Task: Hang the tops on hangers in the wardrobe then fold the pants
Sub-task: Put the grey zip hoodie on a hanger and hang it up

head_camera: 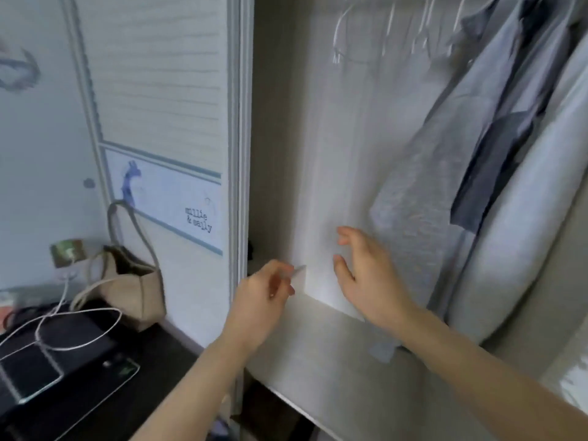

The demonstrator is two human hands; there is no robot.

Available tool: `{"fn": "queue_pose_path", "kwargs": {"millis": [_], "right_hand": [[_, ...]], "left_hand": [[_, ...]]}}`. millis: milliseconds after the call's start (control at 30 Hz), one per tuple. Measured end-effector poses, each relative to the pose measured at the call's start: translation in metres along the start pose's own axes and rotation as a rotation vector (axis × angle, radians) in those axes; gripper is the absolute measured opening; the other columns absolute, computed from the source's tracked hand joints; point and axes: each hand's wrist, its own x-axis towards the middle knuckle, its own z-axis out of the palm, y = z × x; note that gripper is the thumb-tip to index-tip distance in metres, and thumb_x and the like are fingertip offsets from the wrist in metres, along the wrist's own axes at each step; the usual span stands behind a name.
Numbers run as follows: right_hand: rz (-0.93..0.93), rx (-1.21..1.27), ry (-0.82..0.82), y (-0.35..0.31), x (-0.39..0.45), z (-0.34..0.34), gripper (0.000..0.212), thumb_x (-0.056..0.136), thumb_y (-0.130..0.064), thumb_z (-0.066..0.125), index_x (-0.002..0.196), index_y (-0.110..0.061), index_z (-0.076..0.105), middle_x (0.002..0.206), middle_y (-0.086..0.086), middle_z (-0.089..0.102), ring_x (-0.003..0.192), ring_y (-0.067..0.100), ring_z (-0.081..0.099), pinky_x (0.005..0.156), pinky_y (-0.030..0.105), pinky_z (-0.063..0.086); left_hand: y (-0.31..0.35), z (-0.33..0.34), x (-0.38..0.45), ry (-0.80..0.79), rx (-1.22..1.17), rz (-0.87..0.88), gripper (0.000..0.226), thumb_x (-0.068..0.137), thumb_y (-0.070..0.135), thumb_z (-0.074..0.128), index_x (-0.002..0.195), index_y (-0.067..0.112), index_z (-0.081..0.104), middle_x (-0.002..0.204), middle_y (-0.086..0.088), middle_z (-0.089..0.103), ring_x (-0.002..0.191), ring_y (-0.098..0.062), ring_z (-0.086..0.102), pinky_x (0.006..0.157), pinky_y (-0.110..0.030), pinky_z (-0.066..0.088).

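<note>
Left hand [264, 291] curls loosely, right hand [366, 275] spreads open in the wardrobe [334, 354]; left door [165, 198] reads "millie & sally".

Both arms are stretched out forward from the bottom of my view, bare forearms, no sleeves showing. My left hand [265, 292] has its fingers curled in, thumb and forefinger pinched together like a small grip on something thin and pale, too blurry to say what. My right hand [366, 275] sits a bit higher and further in, palm turned toward the left, fingers relaxed and slightly spread, thumb apart below them, holding nothing.
</note>
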Motion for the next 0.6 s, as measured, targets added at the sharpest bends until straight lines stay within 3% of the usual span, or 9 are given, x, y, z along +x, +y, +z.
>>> {"fn": "queue_pose_path", "kwargs": {"millis": [100, 200, 367, 467, 600], "right_hand": [[-0.094, 0.119, -0.105, -0.025, -0.037, 0.034, 0.042, 0.094, -0.020, 0.053, 0.135, -0.012, 0.045, 0.121, 0.002, 0.060, 0.111, 0.021, 0.052, 0.088, 0.025, 0.037], [-0.178, 0.256, -0.239, -0.051, -0.082, 0.061, 0.041, 0.094, -0.021, 0.053, 0.133, -0.014, 0.045, 0.118, 0.001, 0.060, 0.109, 0.019, 0.054, 0.083, 0.019, 0.037], [-0.304, 0.469, -0.477, -0.091, -0.160, 0.092, 0.037, 0.096, -0.022, 0.050, 0.131, -0.012, 0.047, 0.114, 0.000, 0.061, 0.105, 0.020, 0.055, 0.087, 0.022, 0.039], [-0.408, 0.550, -0.620, -0.122, -0.216, 0.101, 0.035, 0.096, -0.020, 0.052, 0.129, -0.010, 0.048, 0.112, -0.001, 0.061, 0.103, 0.019, 0.055, 0.089, 0.032, 0.044], [-0.513, 0.638, -0.775, -0.164, -0.279, 0.105, 0.028, 0.097, -0.023, 0.048, 0.122, -0.012, 0.052, 0.112, -0.004, 0.061, 0.105, 0.015, 0.053, 0.081, 0.027, 0.043]], "left_hand": [[-0.017, -0.027, -0.066, 0.074, 0.121, -0.144, 0.019, 0.095, 0.024, 0.055, 0.111, 0.034, 0.061, 0.079, 0.008, 0.072, 0.076, -0.016, 0.067, 0.077, -0.039, 0.054], [-0.025, -0.049, -0.148, 0.224, 0.246, -0.307, 0.019, 0.096, 0.029, 0.054, 0.112, 0.036, 0.060, 0.078, 0.008, 0.072, 0.077, -0.012, 0.067, 0.076, -0.038, 0.054], [-0.021, -0.061, -0.288, 0.510, 0.303, -0.652, 0.019, 0.095, 0.027, 0.054, 0.104, 0.042, 0.061, 0.075, 0.023, 0.069, 0.073, 0.001, 0.065, 0.072, -0.030, 0.055], [0.001, -0.061, -0.384, 0.658, 0.348, -0.832, 0.019, 0.096, 0.025, 0.055, 0.101, 0.042, 0.061, 0.075, 0.027, 0.067, 0.069, 0.001, 0.064, 0.066, -0.029, 0.054], [0.028, -0.057, -0.483, 0.895, 0.292, -0.988, 0.024, 0.097, 0.018, 0.053, 0.090, 0.039, 0.062, 0.069, 0.013, 0.070, 0.059, -0.001, 0.065, 0.050, -0.012, 0.046]]}}
